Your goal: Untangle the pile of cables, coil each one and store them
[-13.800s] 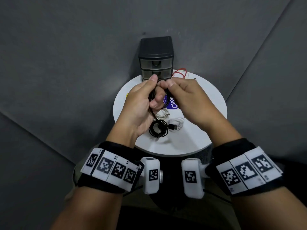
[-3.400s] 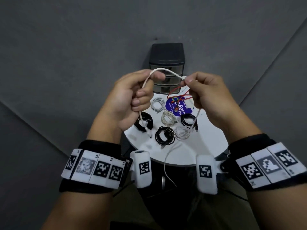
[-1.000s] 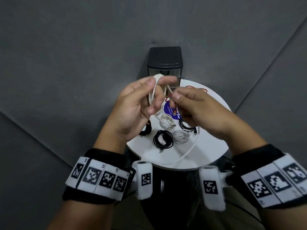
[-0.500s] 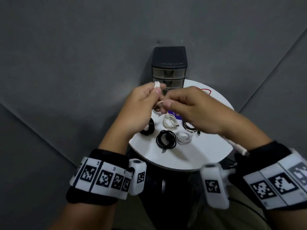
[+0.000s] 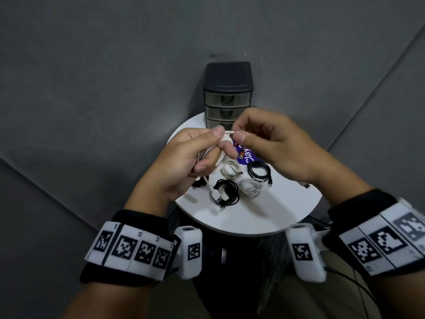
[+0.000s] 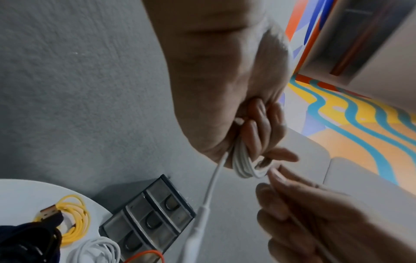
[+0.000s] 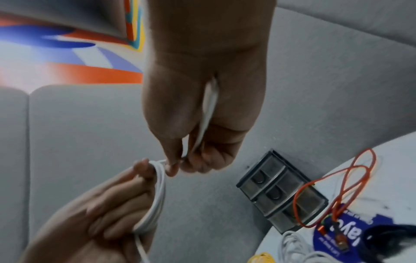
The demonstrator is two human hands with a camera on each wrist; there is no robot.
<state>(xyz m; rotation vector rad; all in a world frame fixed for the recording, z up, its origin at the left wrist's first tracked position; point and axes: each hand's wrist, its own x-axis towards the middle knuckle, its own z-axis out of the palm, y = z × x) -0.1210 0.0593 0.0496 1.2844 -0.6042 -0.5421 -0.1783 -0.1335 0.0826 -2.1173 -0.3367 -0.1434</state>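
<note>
In the head view my left hand (image 5: pixel 210 151) grips a white cable (image 5: pixel 208 155) wound in loops round its fingers, above the white round table (image 5: pixel 253 217). My right hand (image 5: pixel 236 132) pinches the strand of that cable right beside the left thumb. A short tail with a white plug (image 5: pixel 213 193) hangs below the left hand. The left wrist view shows the white coil (image 6: pixel 242 165) round the curled fingers (image 6: pixel 258 128) and the plug (image 6: pixel 199 226) dangling. In the right wrist view the strand (image 7: pixel 206 122) runs through the right palm to the coil (image 7: pixel 158 192).
A dark drawer unit (image 5: pixel 227 95) with three shut drawers stands at the table's far edge. Several coiled cables lie on the table: black (image 5: pixel 226 192), clear (image 5: pixel 249 188), black (image 5: pixel 259 170), beige (image 5: pixel 231 170), yellow (image 6: pixel 72 217). A loose orange cable (image 7: pixel 337 192) lies by a purple disc (image 5: pixel 246 154).
The long loose tail that trailed to the right is gone. My right hand has brought the strand up to the left thumb, and only a short plug end hangs under the left hand.
</note>
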